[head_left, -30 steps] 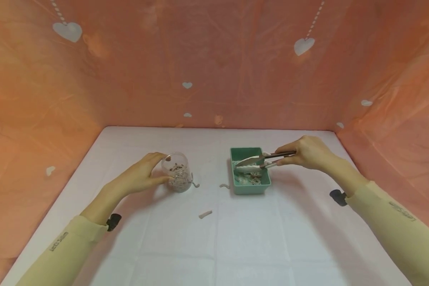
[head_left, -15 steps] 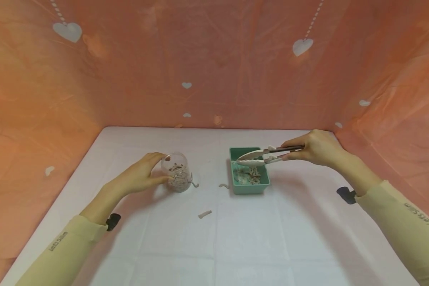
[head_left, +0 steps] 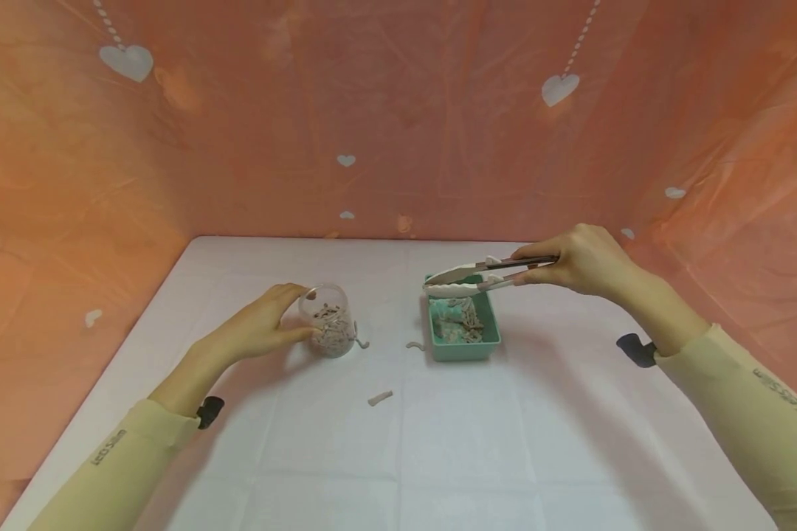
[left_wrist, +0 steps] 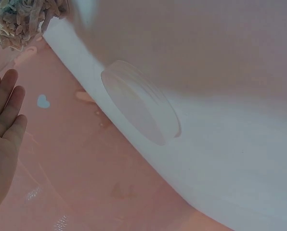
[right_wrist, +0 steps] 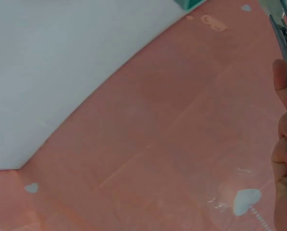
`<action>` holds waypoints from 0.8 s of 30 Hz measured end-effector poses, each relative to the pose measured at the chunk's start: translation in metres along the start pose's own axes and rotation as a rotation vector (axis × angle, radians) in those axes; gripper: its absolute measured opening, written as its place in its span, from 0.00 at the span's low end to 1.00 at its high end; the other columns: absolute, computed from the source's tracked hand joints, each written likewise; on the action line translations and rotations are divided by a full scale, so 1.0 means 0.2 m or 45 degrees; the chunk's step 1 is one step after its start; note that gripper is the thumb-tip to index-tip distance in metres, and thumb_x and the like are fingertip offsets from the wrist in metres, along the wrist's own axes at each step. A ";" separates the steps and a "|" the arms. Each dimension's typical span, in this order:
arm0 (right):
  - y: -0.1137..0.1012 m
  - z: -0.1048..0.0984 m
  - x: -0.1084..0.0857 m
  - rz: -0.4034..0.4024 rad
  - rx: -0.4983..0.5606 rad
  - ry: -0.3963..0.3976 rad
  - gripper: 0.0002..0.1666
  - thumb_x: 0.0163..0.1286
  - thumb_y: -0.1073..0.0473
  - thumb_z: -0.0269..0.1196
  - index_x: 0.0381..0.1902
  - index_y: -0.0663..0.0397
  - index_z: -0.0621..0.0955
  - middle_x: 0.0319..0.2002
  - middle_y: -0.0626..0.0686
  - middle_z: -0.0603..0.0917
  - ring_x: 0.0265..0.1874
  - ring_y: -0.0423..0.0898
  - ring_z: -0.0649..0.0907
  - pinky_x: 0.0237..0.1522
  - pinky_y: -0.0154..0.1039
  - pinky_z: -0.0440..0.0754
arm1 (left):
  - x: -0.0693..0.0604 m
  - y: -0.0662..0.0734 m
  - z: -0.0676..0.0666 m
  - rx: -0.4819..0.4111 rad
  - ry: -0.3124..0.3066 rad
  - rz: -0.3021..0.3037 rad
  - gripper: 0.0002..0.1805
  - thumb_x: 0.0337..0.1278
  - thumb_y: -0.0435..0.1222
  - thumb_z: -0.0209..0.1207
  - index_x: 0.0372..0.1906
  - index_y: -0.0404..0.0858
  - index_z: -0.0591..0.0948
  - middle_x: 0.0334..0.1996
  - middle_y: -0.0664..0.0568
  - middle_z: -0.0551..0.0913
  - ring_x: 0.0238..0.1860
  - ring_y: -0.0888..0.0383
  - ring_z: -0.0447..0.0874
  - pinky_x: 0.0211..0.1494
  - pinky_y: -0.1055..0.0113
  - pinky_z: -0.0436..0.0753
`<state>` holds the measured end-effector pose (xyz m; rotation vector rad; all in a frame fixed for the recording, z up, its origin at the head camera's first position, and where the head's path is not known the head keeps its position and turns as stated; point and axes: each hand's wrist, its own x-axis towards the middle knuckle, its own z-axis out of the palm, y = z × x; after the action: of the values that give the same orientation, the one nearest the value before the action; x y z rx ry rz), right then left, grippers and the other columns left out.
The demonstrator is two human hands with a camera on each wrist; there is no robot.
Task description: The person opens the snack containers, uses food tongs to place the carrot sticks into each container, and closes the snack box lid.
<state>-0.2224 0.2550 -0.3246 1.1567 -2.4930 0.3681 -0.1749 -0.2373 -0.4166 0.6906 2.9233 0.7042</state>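
Observation:
My left hand [head_left: 262,324] grips a clear plastic jar [head_left: 335,335] standing on the table, thumb at the near side and fingers at the far side. Inside are many greyish-brown, strip-like pieces, also visible as a clump [left_wrist: 23,21] in the left wrist view. My right hand [head_left: 574,262] holds a pair of tongs [head_left: 458,280] with pale tips, pointing left over the far part of a green rectangular container [head_left: 465,352]. Similar strips [head_left: 465,321] lie in that container. Whether anything sits between the tong tips, I cannot tell.
Loose strips lie on the white table: one curved piece [head_left: 415,345] left of the container, one straight piece [head_left: 380,398] nearer me, and one [head_left: 361,343] against the jar. A clear round lid [left_wrist: 141,103] shows in the left wrist view. Orange sheeting [head_left: 398,133] surrounds the table.
The tongs have risen from inside the green container and shifted towards its far left corner. My right hand has moved up and away. The left hand and jar have stayed still.

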 end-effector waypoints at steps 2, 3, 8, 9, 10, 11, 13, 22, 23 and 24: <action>-0.02 0.00 0.03 0.001 0.012 0.003 0.23 0.46 0.51 0.85 0.43 0.40 0.93 0.27 0.37 0.89 0.15 0.31 0.73 0.17 0.34 0.65 | 0.00 0.00 0.00 -0.001 0.001 -0.001 0.37 0.66 0.48 0.68 0.71 0.31 0.72 0.69 0.31 0.72 0.72 0.33 0.68 0.73 0.35 0.68; -0.03 0.00 0.05 0.000 0.020 0.007 0.23 0.46 0.51 0.85 0.43 0.40 0.93 0.27 0.37 0.89 0.15 0.31 0.74 0.17 0.35 0.66 | 0.00 0.00 0.00 -0.001 0.001 -0.001 0.37 0.66 0.49 0.68 0.70 0.31 0.72 0.69 0.31 0.72 0.72 0.33 0.68 0.73 0.35 0.68; -0.09 0.03 0.14 -0.068 0.085 0.047 0.21 0.49 0.51 0.84 0.43 0.41 0.93 0.28 0.38 0.90 0.15 0.32 0.74 0.18 0.36 0.68 | 0.00 -0.01 0.00 -0.005 0.004 -0.004 0.37 0.66 0.49 0.69 0.70 0.31 0.72 0.69 0.31 0.72 0.72 0.33 0.68 0.73 0.35 0.69; -0.10 0.04 0.16 -0.088 0.093 0.060 0.21 0.51 0.47 0.83 0.43 0.42 0.93 0.28 0.38 0.90 0.15 0.32 0.74 0.17 0.36 0.67 | 0.00 -0.01 0.00 -0.005 0.006 -0.005 0.38 0.65 0.49 0.69 0.70 0.31 0.72 0.69 0.31 0.72 0.72 0.33 0.68 0.73 0.35 0.69; -0.11 0.05 0.18 -0.107 0.103 0.070 0.21 0.53 0.42 0.81 0.43 0.42 0.93 0.28 0.38 0.90 0.15 0.32 0.74 0.17 0.36 0.67 | 0.00 -0.01 0.00 -0.004 0.008 -0.002 0.37 0.65 0.49 0.69 0.70 0.31 0.72 0.69 0.31 0.72 0.72 0.33 0.68 0.73 0.35 0.69; -0.12 0.06 0.20 -0.120 0.113 0.076 0.23 0.56 0.37 0.77 0.44 0.42 0.93 0.27 0.38 0.90 0.15 0.32 0.73 0.17 0.36 0.66 | 0.00 -0.01 0.01 -0.002 0.009 -0.002 0.37 0.65 0.49 0.69 0.70 0.32 0.72 0.69 0.32 0.72 0.72 0.33 0.68 0.73 0.35 0.69; -0.14 0.08 0.24 -0.145 0.134 0.085 0.28 0.59 0.30 0.71 0.44 0.43 0.93 0.27 0.40 0.90 0.15 0.32 0.73 0.18 0.36 0.66 | 0.00 -0.02 0.01 0.002 0.013 0.004 0.37 0.65 0.49 0.69 0.70 0.32 0.73 0.69 0.32 0.72 0.72 0.33 0.68 0.73 0.35 0.69; -0.26 0.15 0.41 -0.186 0.216 0.101 0.22 0.51 0.50 0.83 0.45 0.48 0.93 0.33 0.44 0.92 0.15 0.35 0.76 0.19 0.37 0.67 | 0.00 -0.02 0.01 0.009 0.025 0.034 0.36 0.65 0.48 0.69 0.69 0.31 0.73 0.68 0.33 0.74 0.71 0.35 0.69 0.74 0.36 0.69; -0.28 0.16 0.42 -0.193 0.230 0.099 0.23 0.51 0.50 0.83 0.45 0.48 0.93 0.34 0.44 0.92 0.15 0.36 0.76 0.19 0.37 0.67 | 0.00 -0.02 0.01 0.009 0.025 0.037 0.36 0.65 0.48 0.69 0.69 0.31 0.73 0.67 0.33 0.74 0.71 0.35 0.69 0.74 0.36 0.69; -0.29 0.17 0.44 -0.197 0.239 0.101 0.23 0.51 0.49 0.83 0.45 0.48 0.93 0.34 0.44 0.92 0.15 0.36 0.77 0.20 0.36 0.66 | 0.00 -0.02 0.01 0.009 0.028 0.043 0.36 0.66 0.48 0.69 0.69 0.31 0.73 0.67 0.34 0.75 0.71 0.35 0.69 0.73 0.36 0.69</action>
<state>-0.2371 0.1466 -0.3129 1.3699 -2.3222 0.6030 -0.1769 -0.2390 -0.4202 0.7395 2.9416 0.7096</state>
